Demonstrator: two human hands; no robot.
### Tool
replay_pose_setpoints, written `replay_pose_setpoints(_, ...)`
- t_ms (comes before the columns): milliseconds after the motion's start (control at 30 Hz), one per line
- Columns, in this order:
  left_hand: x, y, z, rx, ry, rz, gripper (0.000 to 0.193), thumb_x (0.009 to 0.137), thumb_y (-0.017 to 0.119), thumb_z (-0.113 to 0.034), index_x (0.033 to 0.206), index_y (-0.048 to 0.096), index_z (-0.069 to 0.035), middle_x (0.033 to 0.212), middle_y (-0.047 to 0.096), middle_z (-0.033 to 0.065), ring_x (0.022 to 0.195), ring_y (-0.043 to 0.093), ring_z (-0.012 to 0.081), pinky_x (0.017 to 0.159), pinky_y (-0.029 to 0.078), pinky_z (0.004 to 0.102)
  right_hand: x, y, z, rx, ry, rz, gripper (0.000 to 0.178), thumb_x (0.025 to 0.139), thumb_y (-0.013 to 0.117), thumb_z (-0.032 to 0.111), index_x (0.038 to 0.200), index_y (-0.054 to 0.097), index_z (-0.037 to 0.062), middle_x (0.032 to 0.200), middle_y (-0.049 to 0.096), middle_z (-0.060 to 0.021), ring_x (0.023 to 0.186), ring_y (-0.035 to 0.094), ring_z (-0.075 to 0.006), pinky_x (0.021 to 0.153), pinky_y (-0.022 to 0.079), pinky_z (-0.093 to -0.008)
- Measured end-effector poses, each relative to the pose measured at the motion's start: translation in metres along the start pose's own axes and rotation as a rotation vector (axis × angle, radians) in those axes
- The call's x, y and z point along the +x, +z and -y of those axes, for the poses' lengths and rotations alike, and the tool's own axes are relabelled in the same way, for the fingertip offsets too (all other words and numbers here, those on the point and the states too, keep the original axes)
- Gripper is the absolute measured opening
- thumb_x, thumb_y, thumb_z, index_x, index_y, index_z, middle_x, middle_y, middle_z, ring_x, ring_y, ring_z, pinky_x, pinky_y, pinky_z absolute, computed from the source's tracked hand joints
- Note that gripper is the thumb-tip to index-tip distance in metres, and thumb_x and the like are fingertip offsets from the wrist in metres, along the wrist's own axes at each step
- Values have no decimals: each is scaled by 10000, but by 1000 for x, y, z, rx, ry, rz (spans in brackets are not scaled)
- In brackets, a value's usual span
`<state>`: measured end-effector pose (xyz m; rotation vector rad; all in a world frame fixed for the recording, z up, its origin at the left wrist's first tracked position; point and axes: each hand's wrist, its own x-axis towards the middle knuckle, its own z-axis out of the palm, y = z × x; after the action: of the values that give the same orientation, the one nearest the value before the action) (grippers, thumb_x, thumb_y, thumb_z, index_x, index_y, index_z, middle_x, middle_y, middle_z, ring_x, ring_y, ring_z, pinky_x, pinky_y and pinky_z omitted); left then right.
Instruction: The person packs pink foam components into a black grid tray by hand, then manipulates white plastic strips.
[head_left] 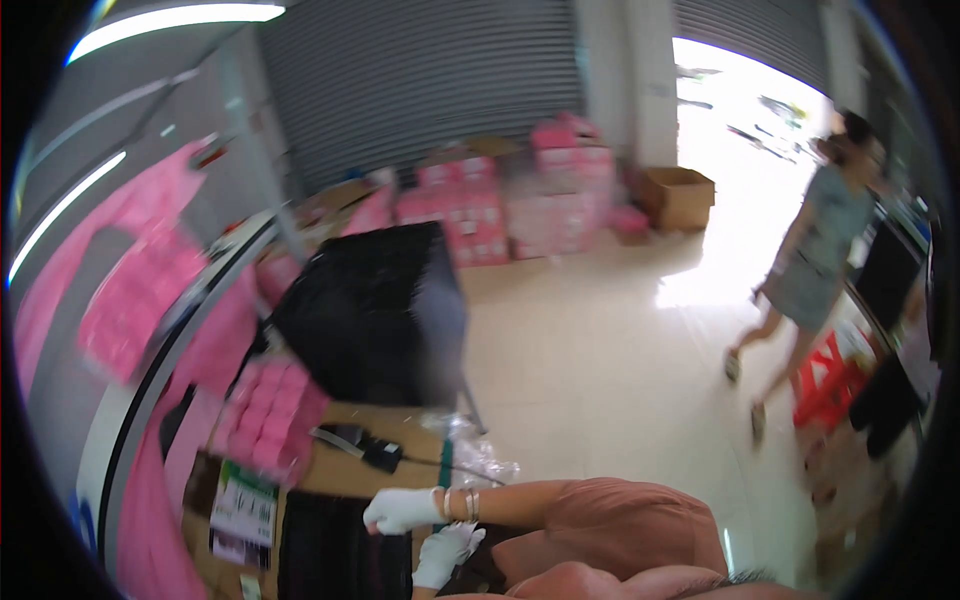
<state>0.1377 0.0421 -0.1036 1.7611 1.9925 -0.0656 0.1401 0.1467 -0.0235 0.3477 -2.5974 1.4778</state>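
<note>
One brown desk [345, 478], crowded; judge crowding the likeliest cause of trouble. Black stack [375, 320] beyond: risk of toppling if knocked. Dark black item [340, 550] at near end of desk: risk of sliding if pushed unevenly. Bumpy pink pack [265, 420] just behind: risk of being shoved. Gloved right hand [403, 511] at black item's right edge, gloved left hand [445, 555] just below; grip of each, open or closed: cannot tell, blurred. Small black device [380, 456], trailing cord: possible snag on forearm. Wrist bangles [465, 504]: possible catch.
</note>
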Motion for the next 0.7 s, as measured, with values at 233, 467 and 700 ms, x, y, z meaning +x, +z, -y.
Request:
replay_pose_setpoints(233, -79, -36, -22, -80, -42, -411, 387, 937, 455, -407, 1222, 527, -156, 911, 636, 152, 715, 634, 363, 591, 511, 484, -10, -81, 165, 826, -386, -33, 290, 820, 656, 297, 734, 567, 35, 735, 551, -67, 682, 505, -176, 606, 395, -288)
replay_pose_setpoints(467, -132, -24, -36, -367, -121, -708, 365, 919, 545, -302, 1221, 552, -97, 902, 617, 124, 801, 612, 318, 688, 489, 422, -13, -117, 253, 1115, -1129, 528, 291, 916, 583, 304, 747, 595, 68, 765, 642, -102, 448, 460, -214, 460, 412, -377)
replay_pose_setpoints(700, -188, 2, -61, -589, -437, -858, 342, 924, 559, -274, 1233, 541, -128, 974, 644, 103, 887, 629, 295, 754, 495, 370, -7, -114, 259, 1177, -1372, 899, 84, 869, 602, 171, 849, 606, 90, 994, 651, -114, 674, 530, -236, 570, 475, -373)
